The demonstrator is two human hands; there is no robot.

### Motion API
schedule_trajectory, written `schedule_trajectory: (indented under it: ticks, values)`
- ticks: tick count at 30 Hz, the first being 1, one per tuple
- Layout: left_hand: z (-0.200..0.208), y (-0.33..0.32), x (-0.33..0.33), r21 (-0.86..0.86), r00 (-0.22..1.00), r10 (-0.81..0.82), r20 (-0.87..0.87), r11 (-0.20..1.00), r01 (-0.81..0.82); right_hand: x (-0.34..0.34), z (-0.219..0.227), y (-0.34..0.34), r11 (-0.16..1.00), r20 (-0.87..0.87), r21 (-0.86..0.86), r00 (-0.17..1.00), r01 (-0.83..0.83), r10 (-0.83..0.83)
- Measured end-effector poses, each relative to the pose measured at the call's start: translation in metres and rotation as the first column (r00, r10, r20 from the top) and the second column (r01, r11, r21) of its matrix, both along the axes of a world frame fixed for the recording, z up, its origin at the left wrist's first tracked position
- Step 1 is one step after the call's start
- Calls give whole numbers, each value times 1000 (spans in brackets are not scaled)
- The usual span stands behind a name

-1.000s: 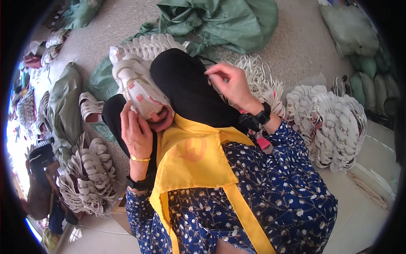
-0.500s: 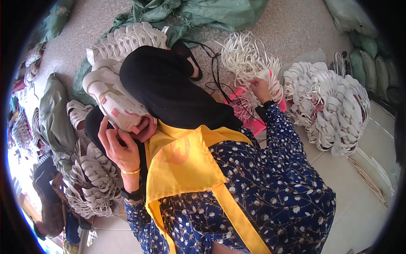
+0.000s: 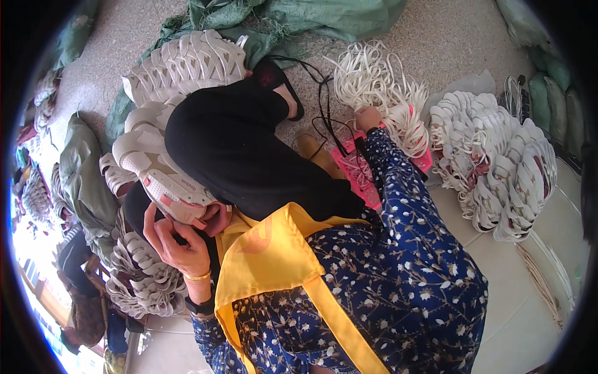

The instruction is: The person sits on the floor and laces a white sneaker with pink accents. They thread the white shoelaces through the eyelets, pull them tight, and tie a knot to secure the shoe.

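A white shoe with pink tabs and a pink lining lies against my black-trousered leg, its opening toward me. My left hand is at its near left side, fingers bent and closed against its edge; the fingertips are partly hidden. At the far right, my right hand is closed at the left edge of a tangled heap of white shoelaces. The laces spill over a pink perforated basket. My right sleeve covers part of the basket.
White laced shoe uppers are stacked beyond my leg. Another heap of white uppers lies right of the basket, and grey-white ones at the left. Green sacks lie on the far floor. Black cords run beside my foot.
My right hand has moved from over the basket, up and left to the edge of the lace heap, and closed. The left hand stays at the shoe. The view has shifted slightly.
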State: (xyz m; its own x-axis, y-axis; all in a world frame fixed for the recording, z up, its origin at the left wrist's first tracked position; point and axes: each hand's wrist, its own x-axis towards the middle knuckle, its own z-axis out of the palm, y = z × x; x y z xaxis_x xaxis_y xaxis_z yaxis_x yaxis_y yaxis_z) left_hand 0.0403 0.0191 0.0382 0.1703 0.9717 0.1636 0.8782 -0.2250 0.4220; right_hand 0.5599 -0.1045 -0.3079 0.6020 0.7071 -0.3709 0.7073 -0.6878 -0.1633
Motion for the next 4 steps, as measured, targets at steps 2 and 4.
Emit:
schedule_trajectory:
  ticks: [2, 4]
  values:
    - [-2, 1, -1, -11, 1000, 1, 8, 1000, -1, 1, -6, 0, 984, -101, 8, 979, 179, -178]
    - [-2, 2, -2, -25, 1000, 19, 18, 1000, -18, 7, 0, -6, 929, -360, 65, 877, 365, -319]
